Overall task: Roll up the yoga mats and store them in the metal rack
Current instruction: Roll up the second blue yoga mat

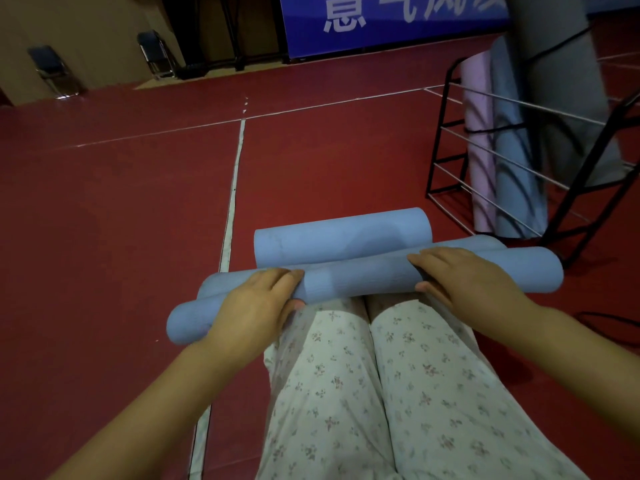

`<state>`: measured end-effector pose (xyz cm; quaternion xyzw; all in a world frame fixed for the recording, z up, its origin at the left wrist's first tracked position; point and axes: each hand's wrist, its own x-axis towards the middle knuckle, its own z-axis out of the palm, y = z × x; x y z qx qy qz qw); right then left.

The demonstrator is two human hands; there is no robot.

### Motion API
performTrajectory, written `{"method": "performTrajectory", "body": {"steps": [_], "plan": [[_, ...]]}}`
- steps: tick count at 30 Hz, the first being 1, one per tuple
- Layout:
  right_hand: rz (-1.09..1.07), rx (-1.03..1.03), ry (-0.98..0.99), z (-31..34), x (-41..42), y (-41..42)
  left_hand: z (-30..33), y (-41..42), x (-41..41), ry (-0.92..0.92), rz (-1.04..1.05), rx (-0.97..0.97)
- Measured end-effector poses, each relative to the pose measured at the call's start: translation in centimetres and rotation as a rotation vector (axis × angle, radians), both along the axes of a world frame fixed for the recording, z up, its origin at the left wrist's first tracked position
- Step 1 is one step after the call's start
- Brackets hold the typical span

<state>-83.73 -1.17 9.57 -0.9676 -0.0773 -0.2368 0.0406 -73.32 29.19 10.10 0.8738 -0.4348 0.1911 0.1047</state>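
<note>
Both hands are on one blue rolled mat, held crosswise above the knees, clear of the red floor. Left hand grips near the roll's left end: fingers curled over the top, thumb underneath. Right hand grips toward the right end the same way, fingers wrapped over, thumb tip showing below. The roll tilts, right end higher and further away than the left. It looks like two parallel tubes pressed together; can't tell if that's one mat folded or two rolls.

A second blue roll lies on the floor just beyond the held one, roughly parallel, partly hidden behind it.

The black metal rack stands on the floor toward the right edge, near the far end of both rolls. It has thin silver crossbars. Standing upright in it: a pink mat, a blue-grey mat beside it, and a larger grey mat behind them.

Floral trousers fill the lower middle. White floor line runs away from the person, left of the mats. Two folding chairs sit at the far left wall and a blue banner at the back.
</note>
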Motion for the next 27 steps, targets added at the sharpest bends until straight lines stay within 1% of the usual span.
{"method": "performTrajectory", "body": {"steps": [3,6,9,11,14,19,23,27], "plan": [[-0.017,-0.016,0.039,-0.5,-0.2,0.0,-1.5,0.2,-0.5,-0.056,-0.009,0.037],[-0.031,-0.027,0.035,-0.6,0.1,0.1,-1.4,0.0,-0.1,-0.093,-0.007,0.042],[-0.051,-0.101,0.005,-1.1,1.0,0.2,-0.5,-0.7,0.6,-0.131,0.025,0.075],[-0.06,-0.139,0.001,-1.4,1.4,0.3,-0.1,-0.7,1.2,-0.139,-0.015,0.113],[-0.015,-0.176,-0.031,-1.3,1.7,0.0,1.1,-0.3,2.0,-0.181,-0.091,0.172],[0.064,-0.296,-0.081,1.0,2.4,-0.4,4.5,-0.1,2.7,-0.268,-0.13,0.311],[0.111,-0.293,-0.093,3.0,-0.1,-0.3,6.6,0.8,0.9,-0.278,-0.191,0.313],[0.136,-0.217,-0.035,2.3,-5.3,0.4,6.8,2.4,-4.1,-0.275,-0.259,0.338]]}}
